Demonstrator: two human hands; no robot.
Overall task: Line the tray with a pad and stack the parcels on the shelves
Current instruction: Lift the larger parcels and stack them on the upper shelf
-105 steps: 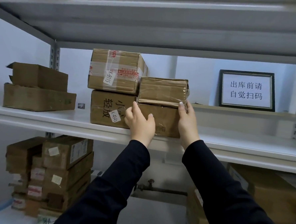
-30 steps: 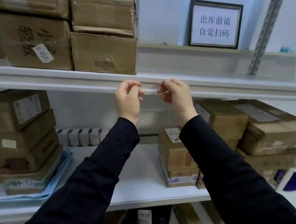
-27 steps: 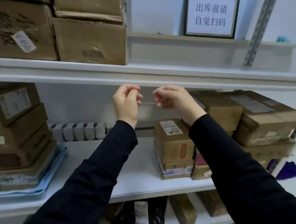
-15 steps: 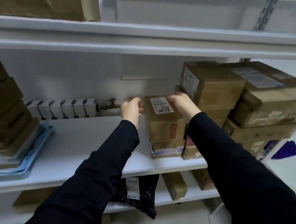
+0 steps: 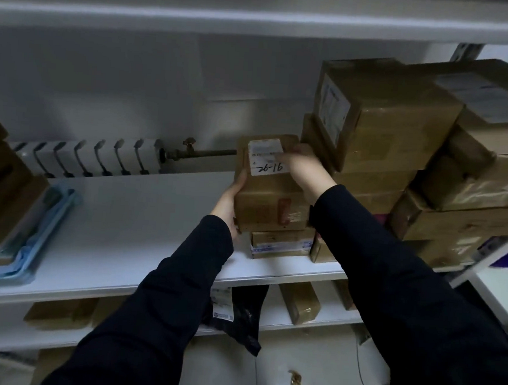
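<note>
A brown cardboard parcel (image 5: pixel 268 199) with a white handwritten label on top sits on a flatter taped box (image 5: pixel 282 243) on the middle white shelf (image 5: pixel 142 245). My left hand (image 5: pixel 229 204) presses flat against the parcel's left side. My right hand (image 5: pixel 303 168) lies over its top right edge, next to the label. Both hands clasp the parcel between them. At the far left, a blue pad-lined tray (image 5: pixel 32 244) holds a stack of brown boxes (image 5: pixel 1 177).
A tall stack of large brown cartons (image 5: pixel 399 135) fills the shelf's right side, close against the parcel. A white radiator (image 5: pixel 91 160) and its pipe run along the back wall. The lower shelf holds a black bag (image 5: pixel 239 313) and small boxes (image 5: pixel 299 303).
My hands left the boxes on the upper shelf, dropped past its edge to the middle shelf, and closed on the labelled parcel. The view tilted downward.
</note>
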